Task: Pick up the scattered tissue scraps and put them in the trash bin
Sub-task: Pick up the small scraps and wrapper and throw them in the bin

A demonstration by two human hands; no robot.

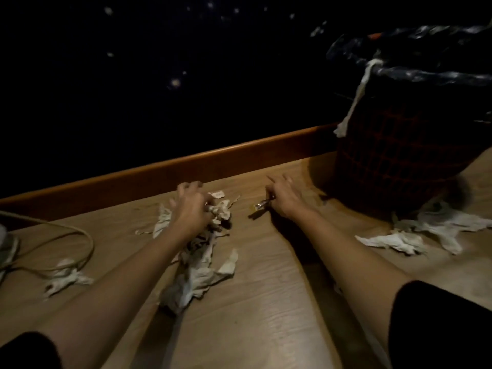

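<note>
Crumpled white tissue scraps lie on a wood-grain floor. My left hand (190, 206) is closed over a wad of tissue scraps (219, 211) at the top of a long heap of tissue (198, 272). My right hand (283, 198) pinches a small shiny wrapper (259, 206) against the floor, index finger stretched forward. The trash bin (410, 139), a dark lattice basket with a black plastic liner, stands at the right, close to my right hand. A tissue strip (355, 99) hangs over its rim. More tissues (394, 241) lie at the bin's foot.
A wooden baseboard (186, 163) runs diagonally behind the hands, with darkness beyond it. A pale cable (80, 241) loops on the floor at the far left, next to a small tissue scrap (66, 278). Another loose scrap (229, 263) lies beside the heap.
</note>
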